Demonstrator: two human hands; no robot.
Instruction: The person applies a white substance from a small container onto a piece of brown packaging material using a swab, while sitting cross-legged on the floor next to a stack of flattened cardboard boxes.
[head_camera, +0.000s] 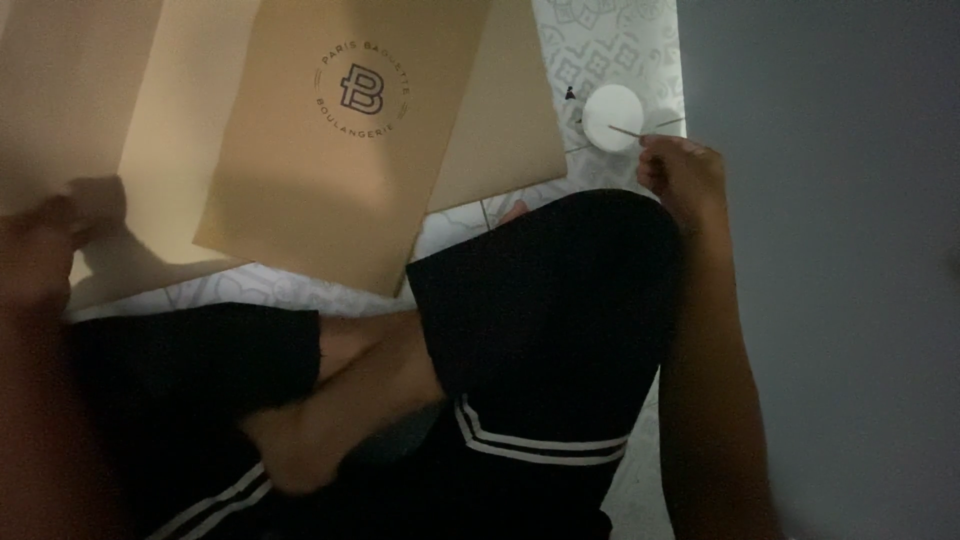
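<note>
I sit cross-legged on a patterned tiled floor (620, 50) in dim light, wearing black shorts with white stripes. My right hand (678, 172) reaches past my knee, fingers pinched on a thin needle or pin (628, 131) that lies across a small white round disc (612, 116) on the floor. My left hand (55, 240) is blurred at the left edge, resting on the edge of a large tan sheet (110, 110). A brown paper bag (340, 150) with a round printed emblem lies on top of that sheet, in front of my legs.
A grey wall (830, 250) fills the right side, close to my right arm. More thin pins or wires (670, 122) lie beside the white disc. A tiny dark object (569, 94) sits on the tiles by the bag's edge.
</note>
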